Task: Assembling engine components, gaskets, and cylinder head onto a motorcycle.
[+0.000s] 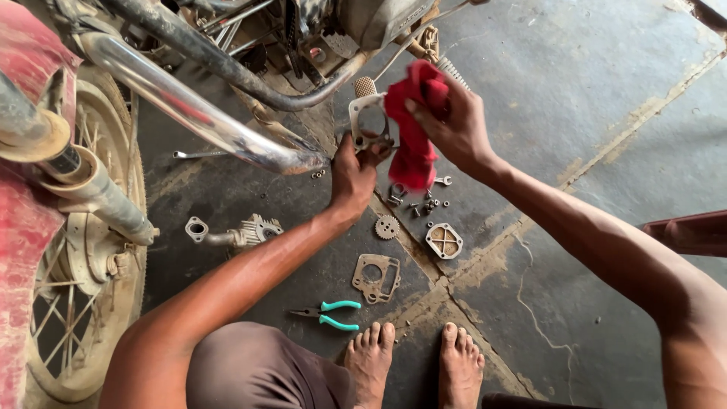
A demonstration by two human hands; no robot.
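Observation:
My left hand (352, 178) grips the lower edge of a small grey metal engine part (369, 121) with a round opening, held up in front of the motorcycle. My right hand (454, 125) is closed on a red cloth (415, 132) and presses it against the right side of that part. The cloth hangs down below the part. Both hands are above the concrete floor, just right of the chrome exhaust pipe (189, 110).
On the floor lie a flat gasket (375, 277), a small gear (387, 226), a square cover plate (444, 240), loose bolts and a small spanner (421, 198), green-handled pliers (331, 313) and a finned metal pipe part (238, 232). A spoked wheel (83, 257) stands left. My bare feet (413, 360) rest below.

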